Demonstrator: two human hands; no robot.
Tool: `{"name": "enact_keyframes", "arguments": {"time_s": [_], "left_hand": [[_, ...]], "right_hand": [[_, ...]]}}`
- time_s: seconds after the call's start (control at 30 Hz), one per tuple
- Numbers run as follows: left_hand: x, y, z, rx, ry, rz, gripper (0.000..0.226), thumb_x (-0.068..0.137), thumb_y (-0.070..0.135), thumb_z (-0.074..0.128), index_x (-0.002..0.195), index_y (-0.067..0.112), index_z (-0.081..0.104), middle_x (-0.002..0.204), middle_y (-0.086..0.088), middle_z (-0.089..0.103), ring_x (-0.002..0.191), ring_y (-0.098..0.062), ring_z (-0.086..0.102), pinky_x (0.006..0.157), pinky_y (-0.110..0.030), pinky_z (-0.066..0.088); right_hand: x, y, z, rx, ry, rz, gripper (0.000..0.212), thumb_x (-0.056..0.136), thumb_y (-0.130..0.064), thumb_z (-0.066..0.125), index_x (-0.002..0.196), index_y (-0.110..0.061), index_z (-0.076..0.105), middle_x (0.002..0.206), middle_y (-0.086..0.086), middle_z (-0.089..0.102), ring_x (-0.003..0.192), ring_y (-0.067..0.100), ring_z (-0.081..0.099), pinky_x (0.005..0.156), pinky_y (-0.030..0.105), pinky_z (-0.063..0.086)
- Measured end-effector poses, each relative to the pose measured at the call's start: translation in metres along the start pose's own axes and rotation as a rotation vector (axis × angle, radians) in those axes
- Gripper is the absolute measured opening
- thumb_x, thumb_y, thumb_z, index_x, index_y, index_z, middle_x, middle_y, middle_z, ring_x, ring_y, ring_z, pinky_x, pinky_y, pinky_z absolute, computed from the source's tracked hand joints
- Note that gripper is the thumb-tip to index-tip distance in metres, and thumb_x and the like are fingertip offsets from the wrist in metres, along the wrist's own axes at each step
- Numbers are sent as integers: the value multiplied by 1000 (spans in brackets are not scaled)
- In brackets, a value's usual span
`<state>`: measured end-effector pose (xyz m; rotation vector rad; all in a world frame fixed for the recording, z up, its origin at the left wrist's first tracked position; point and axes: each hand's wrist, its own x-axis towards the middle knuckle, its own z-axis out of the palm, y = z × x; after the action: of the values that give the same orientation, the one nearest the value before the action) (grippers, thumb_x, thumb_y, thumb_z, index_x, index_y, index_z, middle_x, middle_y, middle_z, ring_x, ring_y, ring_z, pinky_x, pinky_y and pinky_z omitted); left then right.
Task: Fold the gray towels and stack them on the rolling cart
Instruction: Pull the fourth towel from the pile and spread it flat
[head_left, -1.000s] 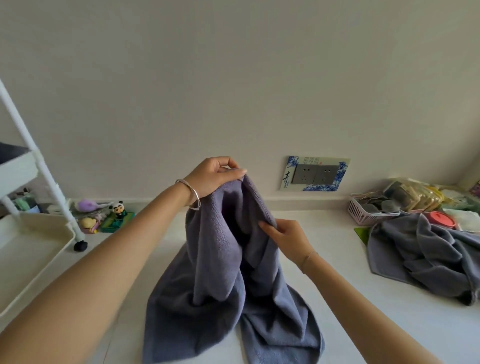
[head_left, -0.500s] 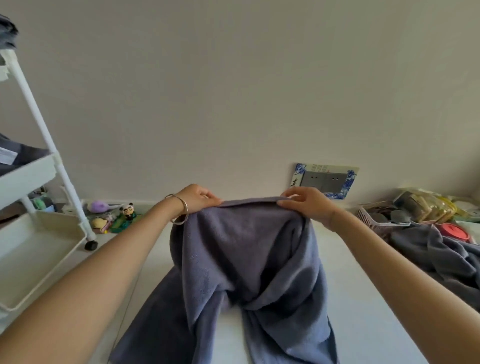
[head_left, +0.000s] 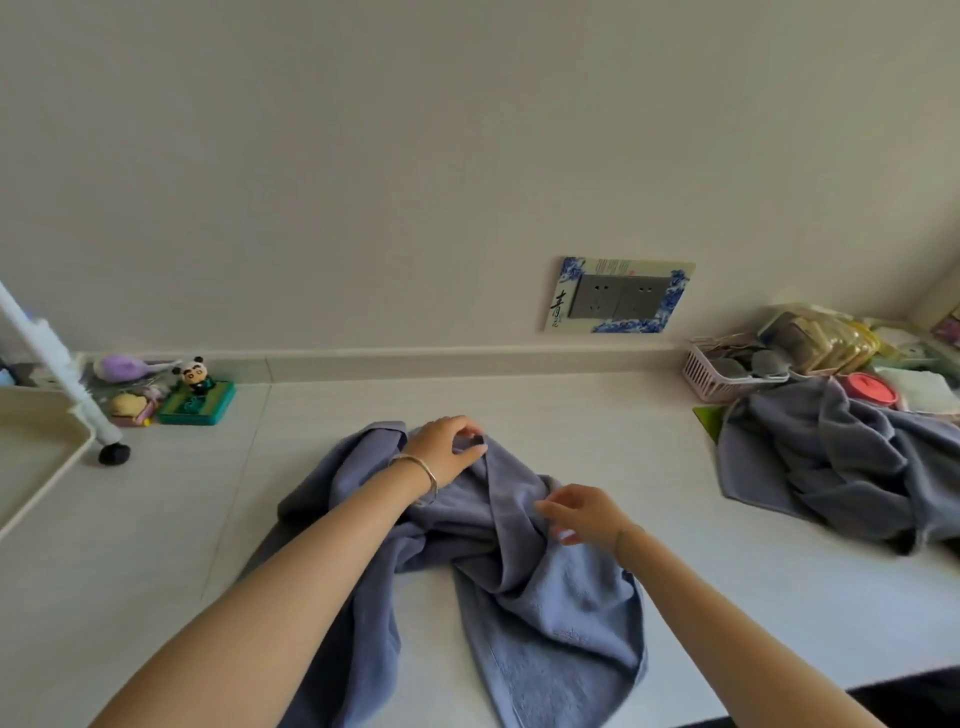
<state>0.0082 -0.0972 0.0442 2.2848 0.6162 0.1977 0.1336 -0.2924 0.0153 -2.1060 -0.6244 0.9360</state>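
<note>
A gray towel (head_left: 519, 561) lies crumpled on the white table (head_left: 727, 597), its two ends trailing toward me. My left hand (head_left: 447, 449), a bracelet on its wrist, pinches the towel's far edge between thumb and curled fingers. A little nearer and to the right, my right hand (head_left: 587, 514) rests on a raised fold with its fingers loosely spread. Another heap of gray towels (head_left: 841, 467) sits at the right. The white rolling cart (head_left: 36, 452) stands at the left edge, with only its lower tray, post and one black wheel showing.
Small toys and a panda figure (head_left: 195, 371) sit by the wall behind the cart. A pink basket (head_left: 727, 376), packets and a red lid (head_left: 867, 389) crowd the back right corner. A wall socket (head_left: 618, 296) is above the table.
Both hands have come down from holding the towel's edge up and spread. The towel now lies on the table, and my right hand has left the top edge for a lower fold.
</note>
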Motion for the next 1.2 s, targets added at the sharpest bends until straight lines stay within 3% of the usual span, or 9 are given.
{"name": "enact_keyframes", "arguments": {"time_s": [0.13, 0.3, 0.47, 0.5, 0.63, 0.8, 0.9, 1.0, 1.2], "left_hand": [[0, 11, 36, 25, -233, 5, 27, 95, 33, 50, 116, 21, 63, 93, 6, 61, 88, -11, 56, 79, -22, 43], [-6, 5, 55, 6, -302, -23, 35, 98, 40, 37, 113, 23, 65, 104, 2, 64, 95, -15, 57, 86, -26, 43], [-16, 1, 58, -20, -330, -18, 42, 101, 41, 29, 100, 26, 68, 109, 2, 66, 100, -10, 55, 91, -23, 38], [-17, 0, 58, -18, -339, 0, 40, 101, 38, 31, 103, 27, 69, 113, 4, 65, 104, -9, 55, 94, -24, 38], [-18, 1, 56, 58, -341, 136, 23, 94, 32, 50, 108, 29, 68, 117, 6, 63, 109, -10, 55, 98, -30, 43], [-5, 27, 46, 13, -286, 266, 15, 83, 36, 67, 94, 28, 60, 110, 7, 62, 106, -12, 55, 97, -36, 44], [3, 62, 35, -213, -238, 220, 34, 82, 37, 68, 103, 25, 44, 108, 6, 63, 106, -10, 57, 94, -25, 42], [9, 105, 15, -321, -304, 245, 26, 88, 39, 59, 109, 24, 54, 102, 5, 66, 97, -4, 59, 88, -16, 41], [20, 161, -29, -514, -305, 305, 28, 95, 36, 48, 87, 13, 62, 84, 3, 63, 78, -5, 55, 79, -19, 45]], "right_hand": [[-9, 16, 23, -184, -55, -20, 41, 81, -47, 68, 93, -8, 70, 82, 4, 68, 75, 11, 58, 74, 24, 49], [-17, 21, 61, -386, 139, 36, 57, 71, -63, 67, 98, -15, 50, 98, -2, 57, 87, 17, 54, 68, 24, 39], [-17, 19, 77, -593, 213, 68, 29, 83, -33, 60, 102, -11, 57, 114, 7, 54, 108, 28, 50, 82, 32, 43], [-17, 19, 73, -564, 210, 54, 15, 84, -28, 58, 88, -14, 60, 104, 6, 58, 99, 26, 54, 80, 31, 44], [-23, 20, 36, -197, 54, -1, 34, 86, -28, 64, 58, -18, 49, 60, -2, 48, 57, 12, 43, 56, 23, 38], [-44, -10, -24, 393, -52, -114, 25, 92, -13, 59, 69, -13, 50, 75, 3, 64, 74, 16, 61, 74, 25, 50], [-54, -31, -53, 517, -93, -157, 18, 94, -15, 53, 77, -10, 53, 84, 10, 63, 80, 18, 61, 82, 28, 51], [-66, -54, -77, 663, -119, -200, 15, 95, -13, 46, 91, -2, 56, 86, 12, 64, 78, 17, 65, 83, 27, 54], [-87, -116, -129, 631, -133, -312, 32, 92, -20, 52, 112, 5, 57, 103, 14, 66, 92, 19, 63, 85, 29, 52]]}}
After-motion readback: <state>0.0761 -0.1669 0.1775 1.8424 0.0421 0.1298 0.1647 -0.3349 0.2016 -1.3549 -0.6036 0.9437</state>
